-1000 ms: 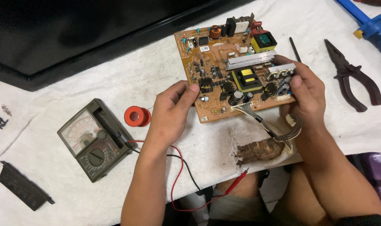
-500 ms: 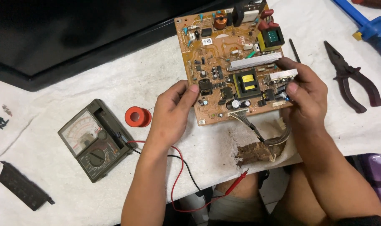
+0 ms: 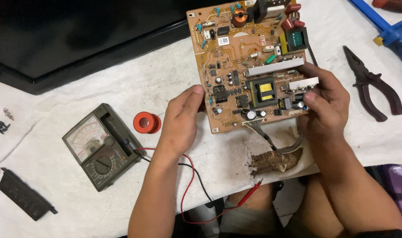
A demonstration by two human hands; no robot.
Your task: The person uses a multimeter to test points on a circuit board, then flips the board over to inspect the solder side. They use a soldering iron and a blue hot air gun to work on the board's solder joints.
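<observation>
A tan circuit board [image 3: 236, 53] with a yellow transformer, capacitors and grey heat sinks is held between both hands over the white cloth. My left hand [image 3: 181, 119] grips its lower left edge. My right hand [image 3: 322, 103] grips its lower right edge, fingers over the components. A grey wire bundle [image 3: 276, 143] hangs from the board's bottom edge, over a torn brown patch at the table's edge.
An analog multimeter [image 3: 101, 150] lies at left with red and black leads [image 3: 190, 180] trailing off the table. A red solder spool [image 3: 145, 122] sits beside it. Pliers [image 3: 373, 86] and a blue tool [image 3: 392, 33] lie right. A black panel [image 3: 77, 39] fills the back left.
The board has been moved away from me, toward the top of the view, and both hands went with it, keeping their grip.
</observation>
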